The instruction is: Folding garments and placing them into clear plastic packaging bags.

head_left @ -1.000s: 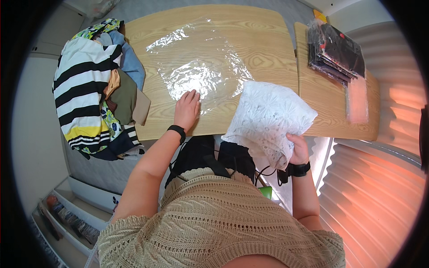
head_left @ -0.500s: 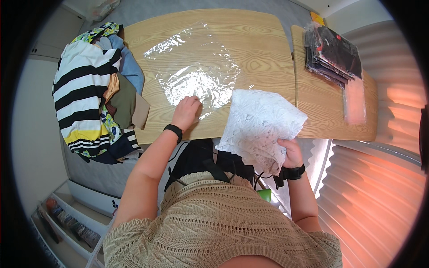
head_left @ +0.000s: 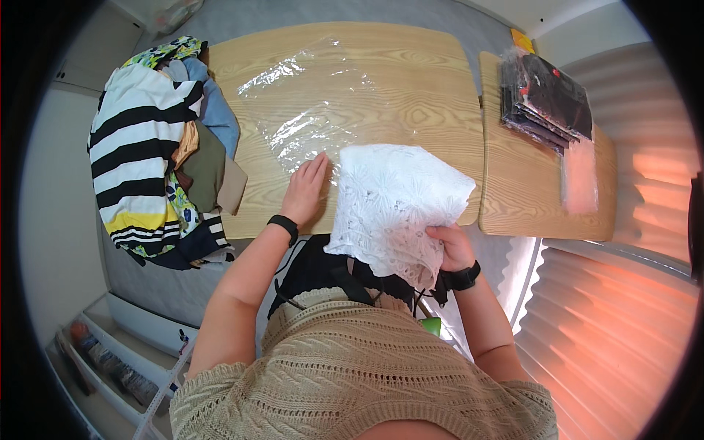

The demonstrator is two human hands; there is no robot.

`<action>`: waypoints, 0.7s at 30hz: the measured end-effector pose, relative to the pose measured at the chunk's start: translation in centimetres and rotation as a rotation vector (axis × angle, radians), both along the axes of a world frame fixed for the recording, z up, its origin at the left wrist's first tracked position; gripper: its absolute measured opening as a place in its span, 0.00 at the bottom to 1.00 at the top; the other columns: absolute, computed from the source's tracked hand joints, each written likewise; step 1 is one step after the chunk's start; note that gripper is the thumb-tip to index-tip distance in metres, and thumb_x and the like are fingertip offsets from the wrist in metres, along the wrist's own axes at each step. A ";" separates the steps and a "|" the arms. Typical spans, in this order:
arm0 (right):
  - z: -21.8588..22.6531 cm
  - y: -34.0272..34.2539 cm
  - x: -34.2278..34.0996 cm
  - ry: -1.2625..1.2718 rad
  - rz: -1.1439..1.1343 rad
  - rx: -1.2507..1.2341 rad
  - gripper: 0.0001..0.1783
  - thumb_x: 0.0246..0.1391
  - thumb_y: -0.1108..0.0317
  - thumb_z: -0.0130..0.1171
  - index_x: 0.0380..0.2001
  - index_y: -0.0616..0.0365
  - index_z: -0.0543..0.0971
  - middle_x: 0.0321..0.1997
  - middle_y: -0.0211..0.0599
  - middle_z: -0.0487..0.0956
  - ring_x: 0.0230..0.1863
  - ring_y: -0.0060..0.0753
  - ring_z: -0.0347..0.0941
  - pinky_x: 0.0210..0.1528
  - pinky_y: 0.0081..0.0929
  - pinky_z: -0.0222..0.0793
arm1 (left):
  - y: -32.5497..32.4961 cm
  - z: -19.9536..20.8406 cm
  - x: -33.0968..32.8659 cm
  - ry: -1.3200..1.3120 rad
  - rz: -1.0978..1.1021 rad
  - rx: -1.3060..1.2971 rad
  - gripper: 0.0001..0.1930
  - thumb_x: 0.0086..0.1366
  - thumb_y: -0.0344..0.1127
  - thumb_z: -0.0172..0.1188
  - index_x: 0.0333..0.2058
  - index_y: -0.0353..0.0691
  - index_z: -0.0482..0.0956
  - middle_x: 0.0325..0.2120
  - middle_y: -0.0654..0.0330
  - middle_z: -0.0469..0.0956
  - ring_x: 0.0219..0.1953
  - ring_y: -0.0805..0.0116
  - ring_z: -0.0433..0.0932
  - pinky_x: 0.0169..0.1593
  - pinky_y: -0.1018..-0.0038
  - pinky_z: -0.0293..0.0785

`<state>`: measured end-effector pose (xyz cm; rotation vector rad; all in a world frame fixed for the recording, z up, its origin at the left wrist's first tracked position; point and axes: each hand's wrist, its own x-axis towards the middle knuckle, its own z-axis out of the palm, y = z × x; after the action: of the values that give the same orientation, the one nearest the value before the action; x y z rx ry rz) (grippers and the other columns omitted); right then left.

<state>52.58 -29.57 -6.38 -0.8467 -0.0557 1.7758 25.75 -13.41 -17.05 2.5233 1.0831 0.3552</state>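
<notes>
My right hand (head_left: 452, 247) grips a folded white lace garment (head_left: 400, 194) by its lower right corner, thumb on top. The garment spans the table's front edge, and its near part hangs past that edge. A clear plastic bag (head_left: 293, 139) lies flat on the wooden table, its near right part covered by the garment. My left hand (head_left: 306, 187) rests at the bag's near edge with fingers stretched forward, just left of the garment. Whether those fingertips lie on or inside the bag cannot be made out.
Heaped clothes (head_left: 143, 139), with a striped garment on top, hang over the table's left end. On a second table (head_left: 499, 191) at the right, dark bagged garments (head_left: 550, 92) are stacked. White drawers (head_left: 121, 367) stand open at lower left, and a curtain (head_left: 609, 315) hangs at right.
My right hand has brought the white garment leftward, over the near part of the plastic bag and close to my left hand. The left fingers look straighter than before.
</notes>
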 end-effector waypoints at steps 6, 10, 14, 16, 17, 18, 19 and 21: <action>-10.6 1.5 1.8 -0.074 -0.015 -0.104 0.33 0.48 0.78 0.52 0.59 0.61 0.60 0.56 0.46 0.69 0.54 0.45 0.69 0.56 0.40 0.66 | -0.2 -1.0 0.5 0.013 0.055 0.147 0.31 0.55 0.22 0.47 0.60 0.33 0.57 0.60 0.54 0.57 0.57 0.54 0.61 0.57 0.64 0.60; -15.3 1.1 3.2 -0.058 0.027 -0.159 0.32 0.50 0.75 0.54 0.60 0.62 0.60 0.56 0.45 0.70 0.54 0.44 0.69 0.57 0.39 0.65 | -0.3 -2.0 1.2 -0.025 0.097 0.073 0.30 0.55 0.23 0.47 0.60 0.32 0.56 0.60 0.53 0.58 0.57 0.53 0.61 0.57 0.63 0.60; -13.8 1.8 2.8 0.011 0.032 -0.185 0.31 0.53 0.72 0.55 0.59 0.64 0.60 0.56 0.45 0.70 0.54 0.44 0.69 0.57 0.39 0.65 | -0.4 -2.1 1.0 -0.008 0.099 0.114 0.30 0.55 0.23 0.47 0.60 0.32 0.56 0.60 0.53 0.58 0.57 0.53 0.61 0.57 0.62 0.60; -13.0 2.4 2.0 -0.224 0.170 -0.184 0.29 0.55 0.69 0.54 0.59 0.65 0.60 0.56 0.45 0.70 0.54 0.43 0.69 0.57 0.38 0.65 | -0.5 -2.3 0.7 -0.059 0.102 0.087 0.30 0.55 0.23 0.47 0.60 0.33 0.57 0.60 0.54 0.58 0.58 0.53 0.61 0.58 0.62 0.59; -12.9 2.6 2.0 -0.227 0.170 -0.184 0.29 0.55 0.69 0.54 0.59 0.65 0.60 0.56 0.45 0.70 0.54 0.43 0.69 0.57 0.38 0.65 | -0.5 -2.2 0.8 -0.061 0.101 0.087 0.30 0.55 0.23 0.47 0.60 0.33 0.57 0.60 0.54 0.58 0.58 0.53 0.61 0.58 0.62 0.59; -12.8 2.7 1.9 -0.219 0.157 -0.175 0.29 0.56 0.69 0.54 0.59 0.65 0.60 0.56 0.45 0.70 0.54 0.43 0.69 0.57 0.38 0.65 | -0.6 -2.0 0.8 -0.036 0.098 0.091 0.31 0.55 0.23 0.47 0.60 0.33 0.57 0.60 0.54 0.58 0.58 0.53 0.61 0.57 0.62 0.59; -12.7 2.9 1.9 -0.211 0.145 -0.166 0.28 0.56 0.69 0.54 0.59 0.65 0.61 0.56 0.45 0.70 0.54 0.43 0.69 0.56 0.37 0.66 | -0.6 -1.9 0.8 -0.010 0.095 0.095 0.31 0.54 0.22 0.48 0.60 0.33 0.57 0.61 0.54 0.57 0.58 0.53 0.60 0.57 0.62 0.59; -13.6 3.5 2.6 -0.132 0.072 -0.156 0.27 0.57 0.69 0.53 0.58 0.65 0.62 0.55 0.45 0.71 0.53 0.42 0.70 0.55 0.37 0.67 | -0.5 -1.8 0.6 -0.015 0.087 0.103 0.31 0.54 0.22 0.48 0.60 0.33 0.57 0.61 0.54 0.57 0.58 0.53 0.60 0.57 0.62 0.59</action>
<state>55.16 -26.04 -19.99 -1.0863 -0.0352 1.8070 26.30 -13.95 -18.83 2.5637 1.2004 0.4641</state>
